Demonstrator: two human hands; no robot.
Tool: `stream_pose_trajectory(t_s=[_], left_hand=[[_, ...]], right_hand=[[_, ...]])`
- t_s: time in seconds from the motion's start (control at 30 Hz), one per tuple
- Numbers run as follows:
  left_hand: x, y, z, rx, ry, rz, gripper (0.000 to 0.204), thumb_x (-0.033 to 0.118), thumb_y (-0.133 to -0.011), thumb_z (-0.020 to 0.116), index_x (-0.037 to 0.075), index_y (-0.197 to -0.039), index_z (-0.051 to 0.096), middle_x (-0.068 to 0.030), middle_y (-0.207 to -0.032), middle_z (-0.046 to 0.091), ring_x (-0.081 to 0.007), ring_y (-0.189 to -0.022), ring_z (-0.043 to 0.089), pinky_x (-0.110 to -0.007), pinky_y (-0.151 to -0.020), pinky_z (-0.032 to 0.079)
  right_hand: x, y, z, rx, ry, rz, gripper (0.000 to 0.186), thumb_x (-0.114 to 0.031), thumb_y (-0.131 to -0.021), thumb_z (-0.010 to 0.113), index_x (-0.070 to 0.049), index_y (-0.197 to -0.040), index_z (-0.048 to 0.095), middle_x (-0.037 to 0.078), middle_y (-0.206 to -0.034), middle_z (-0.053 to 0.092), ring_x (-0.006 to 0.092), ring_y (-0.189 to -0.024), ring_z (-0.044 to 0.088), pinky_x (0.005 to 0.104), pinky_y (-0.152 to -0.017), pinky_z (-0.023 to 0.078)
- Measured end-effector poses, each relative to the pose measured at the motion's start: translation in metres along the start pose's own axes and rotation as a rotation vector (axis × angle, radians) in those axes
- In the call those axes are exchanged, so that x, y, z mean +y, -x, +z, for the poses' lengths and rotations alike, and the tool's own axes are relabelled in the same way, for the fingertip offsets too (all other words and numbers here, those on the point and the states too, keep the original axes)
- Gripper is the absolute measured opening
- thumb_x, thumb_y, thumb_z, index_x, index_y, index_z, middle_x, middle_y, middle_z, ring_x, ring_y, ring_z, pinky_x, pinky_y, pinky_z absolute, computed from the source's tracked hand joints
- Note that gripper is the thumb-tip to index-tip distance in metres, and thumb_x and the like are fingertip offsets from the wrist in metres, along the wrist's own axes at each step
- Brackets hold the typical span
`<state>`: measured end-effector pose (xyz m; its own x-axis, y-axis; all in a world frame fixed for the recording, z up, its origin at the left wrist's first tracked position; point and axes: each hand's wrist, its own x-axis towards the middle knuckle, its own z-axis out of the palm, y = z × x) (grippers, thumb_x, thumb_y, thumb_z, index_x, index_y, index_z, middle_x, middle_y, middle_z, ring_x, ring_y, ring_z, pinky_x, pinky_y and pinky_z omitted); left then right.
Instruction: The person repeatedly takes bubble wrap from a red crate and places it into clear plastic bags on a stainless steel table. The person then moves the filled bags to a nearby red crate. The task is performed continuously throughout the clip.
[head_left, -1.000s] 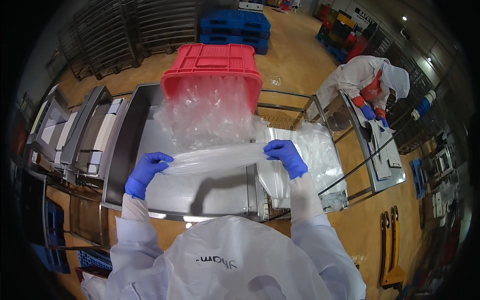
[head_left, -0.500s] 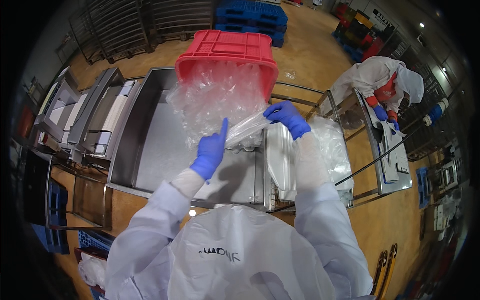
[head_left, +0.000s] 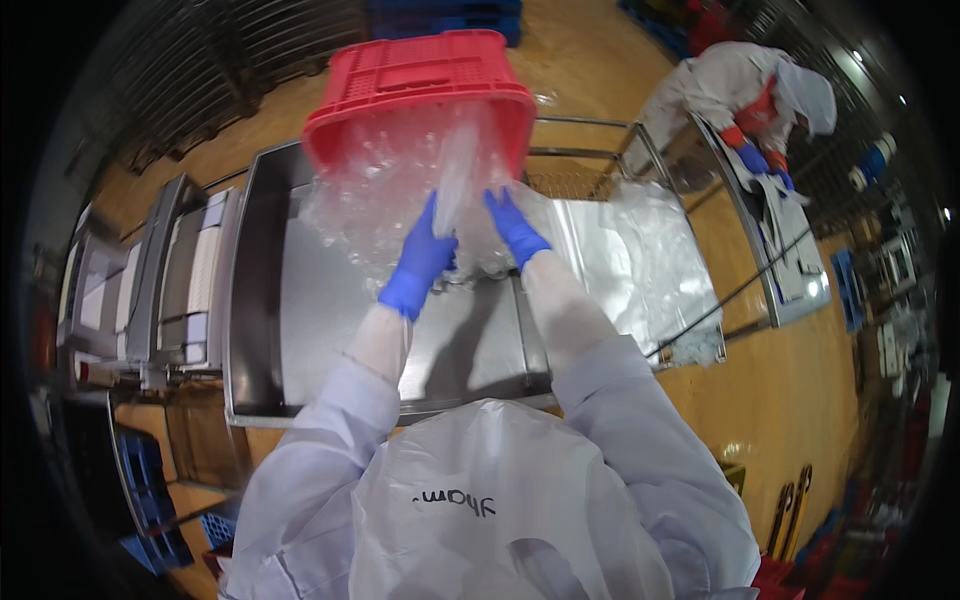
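Observation:
A red plastic crate (head_left: 425, 75) lies tipped on its side, its mouth toward me. Clear plastic bags (head_left: 360, 210) spill from it over a steel tray-like table (head_left: 340, 330). Gloved in blue, my left hand (head_left: 422, 262) is at the near edge of the heap, index finger stretched forward and thumb apart. My right hand (head_left: 516, 226), also blue-gloved, is just to its right with fingers spread. Between them a blurred, long folded clear plastic bag (head_left: 460, 165) points into the crate mouth; its near end is beside my left fingers. Whether it touches them is unclear.
Flat clear plastic sheets or bags (head_left: 640, 270) lie on a rack to the right. A co-worker (head_left: 740, 100) bends over a side table (head_left: 790, 270) with papers. White-and-grey machines (head_left: 190, 280) stand at the left; blue pallets (head_left: 450, 20) are behind the crate.
The bag that was stretched sideways between my hands now points away into the crate. My right hand has come left and its pinch has opened. The whole view has shifted slightly.

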<state>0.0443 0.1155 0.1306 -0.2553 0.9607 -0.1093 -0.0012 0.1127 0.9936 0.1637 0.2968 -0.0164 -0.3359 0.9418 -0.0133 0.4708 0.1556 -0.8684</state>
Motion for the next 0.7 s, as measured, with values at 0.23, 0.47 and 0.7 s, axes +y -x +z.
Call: stream_pose_trajectory(t_s=[0.23,0.47,0.7], left_hand=[[-0.026,-0.142,-0.014,0.380,-0.995,0.132,0.079,0.053,-0.077,0.054,0.021,-0.139,0.017,-0.0231,-0.129,0.039,-0.0352,-0.104,0.051,-0.048,-0.080,0.044],[0.040,-0.023,0.037,0.642,-0.988,0.816,0.053,0.035,-0.083,0.053,0.018,-0.131,0.039,-0.0184,-0.138,0.027,-0.0387,-0.122,0.031,-0.046,-0.099,0.027],[0.023,0.066,0.093,-0.294,-0.813,0.803,0.074,0.017,-0.069,0.070,0.013,-0.134,0.034,-0.0159,-0.132,0.038,-0.0315,-0.123,0.032,-0.042,-0.103,0.023]], right_hand=[[-0.031,0.107,-0.031,0.326,0.330,-0.166,0.070,-0.048,-0.074,0.059,-0.011,-0.130,0.039,0.023,-0.141,0.014,0.0437,-0.130,0.008,0.0551,-0.103,0.010],[0.078,0.180,-0.201,0.980,0.392,1.015,0.106,-0.027,-0.064,0.074,-0.007,-0.139,0.001,0.027,-0.136,0.024,0.0356,-0.127,0.027,0.0399,-0.101,0.028],[-0.014,0.204,-0.151,-0.408,-0.201,-0.153,0.035,0.003,-0.077,0.046,-0.003,-0.110,0.056,0.006,-0.095,0.060,0.0107,-0.078,0.056,0.0210,-0.068,0.044]])
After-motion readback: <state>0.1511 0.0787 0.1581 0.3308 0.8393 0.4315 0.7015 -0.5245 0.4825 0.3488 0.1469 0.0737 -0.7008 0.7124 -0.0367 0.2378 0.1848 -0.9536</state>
